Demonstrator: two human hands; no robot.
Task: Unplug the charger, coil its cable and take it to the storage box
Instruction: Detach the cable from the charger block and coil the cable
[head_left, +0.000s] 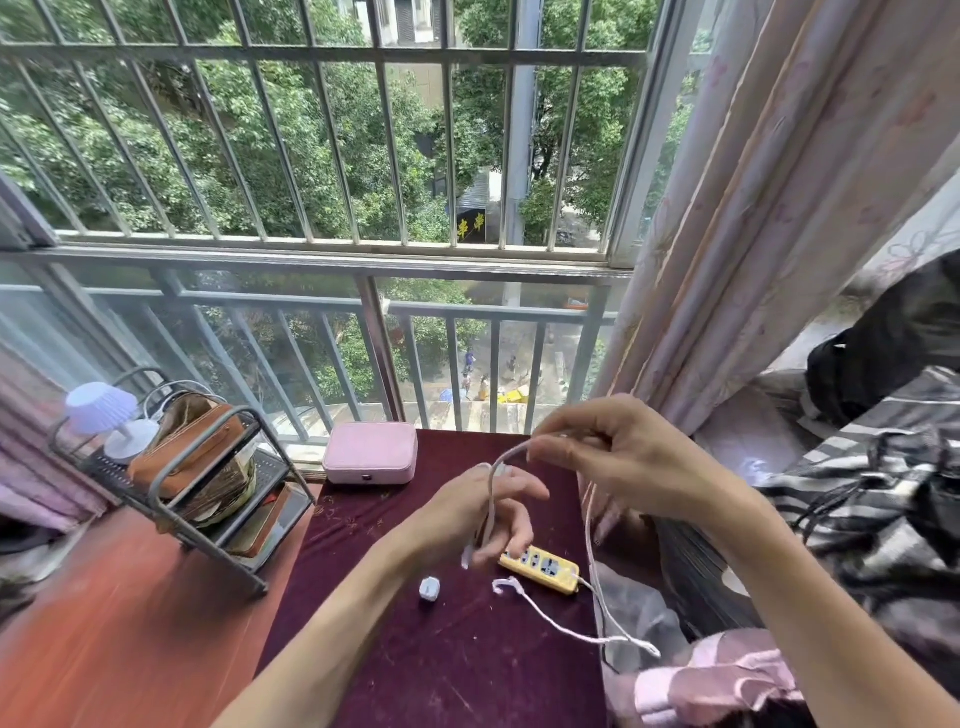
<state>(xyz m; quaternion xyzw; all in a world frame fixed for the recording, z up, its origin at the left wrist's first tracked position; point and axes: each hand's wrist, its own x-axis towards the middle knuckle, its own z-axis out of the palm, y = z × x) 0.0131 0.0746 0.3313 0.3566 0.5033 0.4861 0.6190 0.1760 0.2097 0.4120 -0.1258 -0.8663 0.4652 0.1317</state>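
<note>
A white charger cable (592, 540) runs from my left hand (483, 519) up to my right hand (613, 457) and hangs down past the table's right edge. The cable is looped over the fingers of my left hand, which closes on it. My right hand pinches the cable above the table. A small white charger plug (429, 589) lies loose on the dark red cloth (415, 649), apart from the yellow power strip (540, 567). The strip's own white cord (550, 618) trails over the cloth to the right. A pink box (370, 452) stands shut at the table's far edge.
A metal rack (208, 499) with a brown bag, a small lamp and books stands at the left on the wooden surface (104, 623). A barred window is behind the table. Curtains and striped bedding (857, 493) lie at the right.
</note>
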